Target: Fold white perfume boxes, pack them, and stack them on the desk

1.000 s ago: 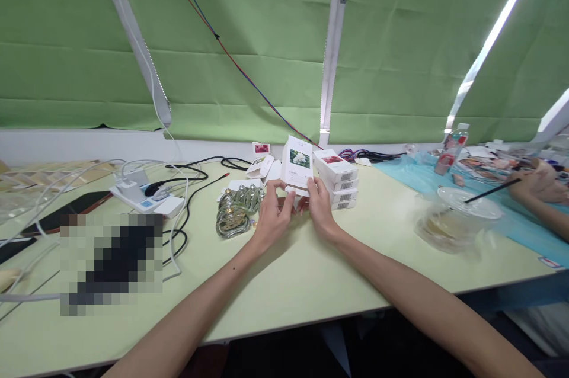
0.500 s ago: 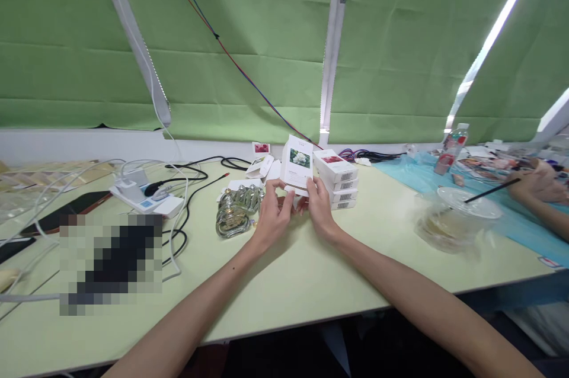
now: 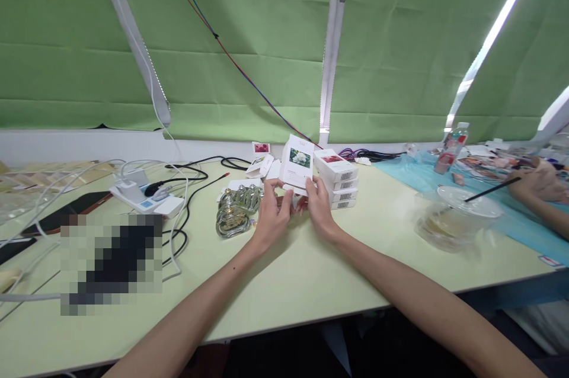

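Both the left hand (image 3: 274,216) and right hand (image 3: 319,207) pinch a small white cardboard box (image 3: 296,172) with a white-flower picture, upright; its lower flap is hidden behind fingers.

Matt, smooth white card box (image 3: 297,167). V. glossy clear glass bottles (image 3: 235,212) w/ gold trim. Smooth matt laminate table (image 3: 302,283). Matt green cloth blinds (image 3: 249,40). Shiny clear plastic cup (image 3: 448,218).

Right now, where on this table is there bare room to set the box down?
Bare tabletop lies between the stack of boxes and the lidded cup, and along the near edge around both forearms. Crowded: glass bottles beside the left hand, which holds the flower box with the right hand; cables and power strip further left.
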### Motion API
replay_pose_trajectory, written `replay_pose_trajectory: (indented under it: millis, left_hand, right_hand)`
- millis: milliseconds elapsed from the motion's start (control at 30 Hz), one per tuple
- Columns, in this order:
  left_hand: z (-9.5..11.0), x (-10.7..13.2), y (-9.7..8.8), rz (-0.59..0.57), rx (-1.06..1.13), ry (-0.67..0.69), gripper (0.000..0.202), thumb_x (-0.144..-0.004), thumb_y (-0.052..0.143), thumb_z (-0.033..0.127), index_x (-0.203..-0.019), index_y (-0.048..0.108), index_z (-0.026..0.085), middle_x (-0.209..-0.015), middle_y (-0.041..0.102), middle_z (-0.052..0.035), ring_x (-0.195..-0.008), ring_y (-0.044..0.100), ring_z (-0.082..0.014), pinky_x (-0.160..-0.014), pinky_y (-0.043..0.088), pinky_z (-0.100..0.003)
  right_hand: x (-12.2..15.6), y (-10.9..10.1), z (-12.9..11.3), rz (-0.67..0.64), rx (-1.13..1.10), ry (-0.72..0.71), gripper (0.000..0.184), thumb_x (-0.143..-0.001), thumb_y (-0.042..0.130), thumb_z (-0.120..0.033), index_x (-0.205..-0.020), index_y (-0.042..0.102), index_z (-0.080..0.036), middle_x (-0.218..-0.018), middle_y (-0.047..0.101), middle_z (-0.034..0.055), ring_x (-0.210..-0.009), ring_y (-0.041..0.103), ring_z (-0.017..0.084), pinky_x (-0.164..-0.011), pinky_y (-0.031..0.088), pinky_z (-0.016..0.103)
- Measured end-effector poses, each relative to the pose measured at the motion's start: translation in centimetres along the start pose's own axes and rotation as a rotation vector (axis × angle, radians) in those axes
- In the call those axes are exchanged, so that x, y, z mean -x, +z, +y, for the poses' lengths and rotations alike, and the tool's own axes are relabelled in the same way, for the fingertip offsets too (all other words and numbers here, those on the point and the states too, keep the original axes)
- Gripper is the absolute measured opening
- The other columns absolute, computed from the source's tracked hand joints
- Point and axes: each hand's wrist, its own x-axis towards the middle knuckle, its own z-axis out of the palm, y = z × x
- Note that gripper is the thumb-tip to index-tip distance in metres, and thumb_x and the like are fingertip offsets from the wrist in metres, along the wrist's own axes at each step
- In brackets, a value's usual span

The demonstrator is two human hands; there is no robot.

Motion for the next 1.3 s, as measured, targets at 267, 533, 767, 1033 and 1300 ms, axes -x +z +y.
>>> replay_pose_trajectory:
  millis: [267, 533, 767, 1033, 1300]
  left_hand:
    - [0.05, -0.07, 0.09, 0.017, 0.028, -0.020, 0.031, -0.094, 0.054, 0.044, -0.104, 0.033, 0.024, -0.076, 0.057, 0.0048, -0.051, 0.059, -0.0117, -0.049, 0.046, -0.025]
    - [0.15, 0.02, 0.09, 0.032, 0.044, -0.041, 0.031, -0.094, 0.055, 0.044, -0.103, 0.032, 0.024, -0.078, 0.056, 0.0044, -0.050, 0.059, -0.0110, -0.048, 0.046, -0.024]
    - [-0.12, -0.02, 0.19, 0.051, 0.055, -0.029, 0.034, -0.094, 0.056, 0.045, -0.103, 0.031, 0.024, -0.082, 0.057, 0.0038, -0.047, 0.058, -0.0096, -0.045, 0.044, -0.022]
    - [-0.46, -0.18, 0.14, 0.075, 0.085, -0.021, 0.038, -0.093, 0.059, 0.045, -0.109, 0.030, 0.026, -0.115, 0.057, -0.0061, -0.050, 0.058, -0.0052, -0.044, 0.047, -0.020]
    - [-0.26, -0.14, -0.07, 0.081, -0.003, 0.041, 0.041, -0.095, 0.056, 0.040, -0.129, 0.036, 0.027, -0.123, 0.057, -0.0083, -0.054, 0.056, -0.0043, -0.052, 0.050, -0.022]
  right_hand:
    - [0.21, 0.09, -0.22, -0.005, 0.011, -0.002, 0.045, -0.089, 0.054, -0.062, -0.112, 0.048, -0.024, -0.070, 0.060, -0.0053, -0.041, 0.050, 0.010, -0.039, 0.041, 0.025]
    - [0.19, 0.07, -0.12, -0.010, 0.024, -0.007, 0.044, -0.089, 0.054, -0.061, -0.111, 0.047, -0.025, -0.071, 0.060, -0.0055, -0.041, 0.051, 0.010, -0.040, 0.042, 0.025]
    - [0.36, 0.15, -0.37, -0.015, 0.026, -0.015, 0.044, -0.089, 0.054, -0.061, -0.112, 0.046, -0.024, -0.066, 0.057, -0.0072, -0.041, 0.051, 0.011, -0.040, 0.043, 0.025]
    - [0.37, 0.17, -0.39, -0.016, 0.021, -0.016, 0.044, -0.090, 0.055, -0.060, -0.112, 0.045, -0.024, -0.066, 0.058, -0.0065, -0.041, 0.052, 0.011, -0.040, 0.042, 0.025]
    - [0.63, 0.27, -0.76, -0.014, 0.010, -0.002, 0.045, -0.088, 0.056, -0.061, -0.111, 0.046, -0.024, -0.070, 0.061, -0.0056, -0.041, 0.051, 0.010, -0.040, 0.041, 0.025]
